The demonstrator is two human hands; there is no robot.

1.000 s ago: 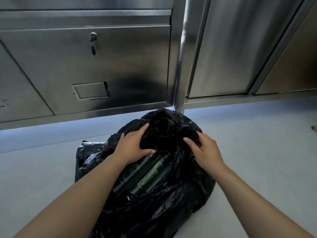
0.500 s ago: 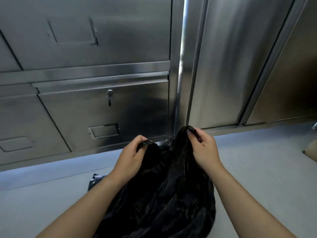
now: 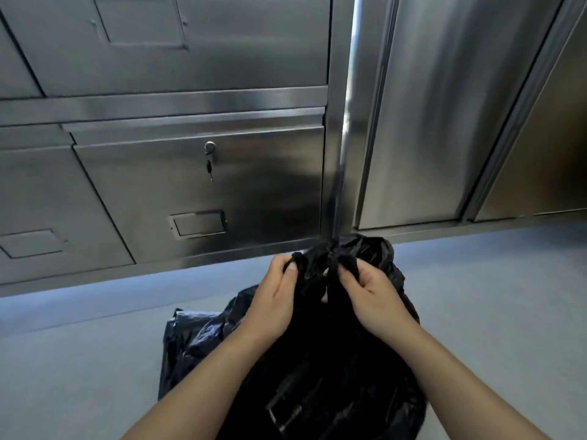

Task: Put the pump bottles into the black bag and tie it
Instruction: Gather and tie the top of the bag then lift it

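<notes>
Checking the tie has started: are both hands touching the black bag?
Touching. The head view shows the left hand and the right hand each pinching gathered plastic at the top of the black bag.

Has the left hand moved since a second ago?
Yes. The left hand rose from the bag's bulging side to its gathered top, nearer the cabinet.

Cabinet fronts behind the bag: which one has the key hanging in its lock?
The lower drawer front just left of the vertical post; a key dangles under its round lock. The other panels show no lock or key.
</notes>
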